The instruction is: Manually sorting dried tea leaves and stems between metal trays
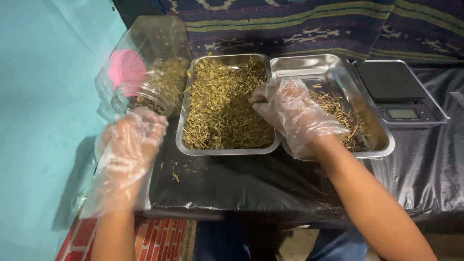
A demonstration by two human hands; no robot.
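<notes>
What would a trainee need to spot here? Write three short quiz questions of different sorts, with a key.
1. True or false: the right hand reaches into the left tray of dried herbs.
2. Which tray holds less material? A) left tray B) right tray
3. What flat device sits right of the trays?

Key:
1. True; its gloved fingers are in the herb pile.
2. B; it holds only some stems.
3. A digital scale. The left hand is by the clear jar.
</notes>
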